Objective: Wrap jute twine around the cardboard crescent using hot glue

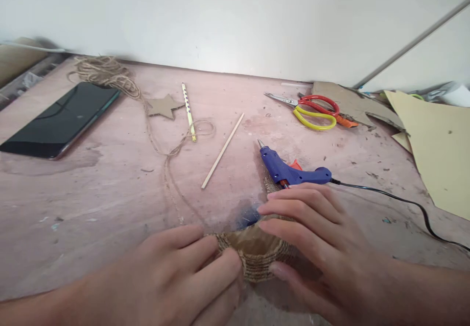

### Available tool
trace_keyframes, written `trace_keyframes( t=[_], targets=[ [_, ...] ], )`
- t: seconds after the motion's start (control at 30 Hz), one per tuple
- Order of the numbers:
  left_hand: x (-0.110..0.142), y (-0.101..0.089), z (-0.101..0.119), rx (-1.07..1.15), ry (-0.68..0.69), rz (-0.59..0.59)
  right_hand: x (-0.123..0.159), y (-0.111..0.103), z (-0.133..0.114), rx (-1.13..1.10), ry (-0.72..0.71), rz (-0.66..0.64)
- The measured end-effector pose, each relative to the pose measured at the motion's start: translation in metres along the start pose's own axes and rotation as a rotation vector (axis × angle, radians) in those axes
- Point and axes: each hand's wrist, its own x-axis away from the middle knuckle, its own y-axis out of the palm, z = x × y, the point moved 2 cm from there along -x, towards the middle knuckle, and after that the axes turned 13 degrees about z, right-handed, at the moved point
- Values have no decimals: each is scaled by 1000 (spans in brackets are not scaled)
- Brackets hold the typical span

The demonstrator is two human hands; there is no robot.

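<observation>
A small round holder wrapped in rows of brown twine (262, 267) is at the bottom centre, its hollow top facing up. My left hand (191, 272) pinches its left rim, fingers curled. Curved round the right side is my right hand (316, 238), thumb at the front wall and fingers over the far rim. A strand of twine (179, 194) runs from the holder's left side back to a loose bundle of twine (103, 71). Just beyond my right hand lies a blue hot glue gun (281, 167), its nozzle pointing away to the left.
A phone (58, 120) lies at the left. Further back are a cardboard star (163, 106), a patterned yellow stick (188, 110) and a plain wooden stick (222, 152). Scissors (316, 110), cardboard scraps (352, 103) and yellow paper (436, 154) lie right. The black cord (396, 198) trails rightward.
</observation>
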Motion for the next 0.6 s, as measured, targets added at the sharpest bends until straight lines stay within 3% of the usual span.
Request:
trace_keyframes(
  t=[0.2, 0.33, 0.43, 0.6],
  targets=[
    [-21, -6, -25, 56, 96, 93, -19, 6, 12, -23, -46, 11],
    [-24, 3, -35, 8, 91, 122, -69, 7, 42, 231, -112, -2],
    [-25, 5, -36, -33, 38, 136, -122, 21, 64, 589, -208, -336],
    [-25, 4, -37, -32, 22, 121, -179, 51, 67, 634, -448, -607]
  ],
)
